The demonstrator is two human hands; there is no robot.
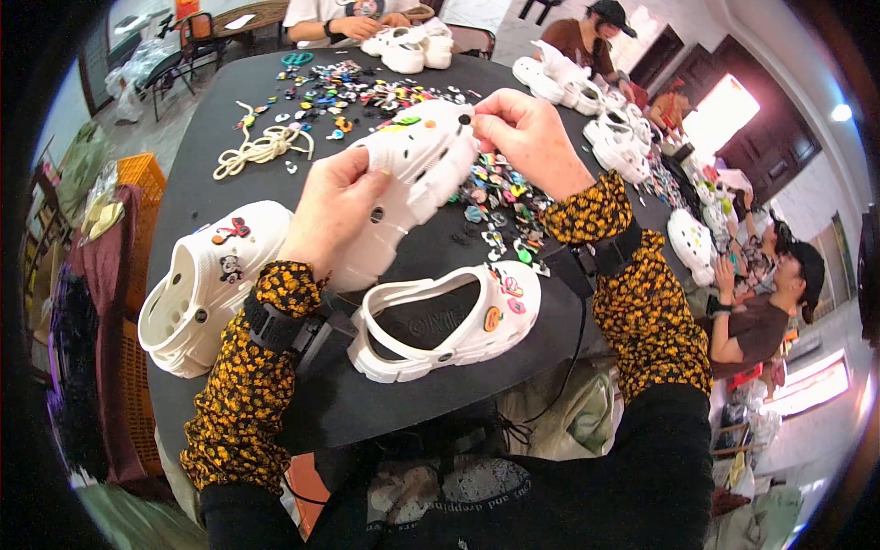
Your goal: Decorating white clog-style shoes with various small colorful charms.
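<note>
A white foam clog (403, 188) is tilted up above the table, with my left hand (335, 209) closed around its side. Green and orange charms show on its upper. At its toe end, my right hand (524, 137) pinches a small dark round shoe charm (465, 119) against the clog's surface; the fingertips partly hide it. Below my hands lies another white clog (403, 364) with an orange and pink charm on its toe. To the left stands a third white clog (188, 302), bearing a panda charm and a red one.
Loose colourful charms (353, 87) are heaped across the dark table (197, 197), with more (500, 197) beyond my right hand. A coil of cream cord (261, 151) lies at the left. More white clogs (619, 142) line the far right, where other people sit working. An orange crate (142, 183) stands left.
</note>
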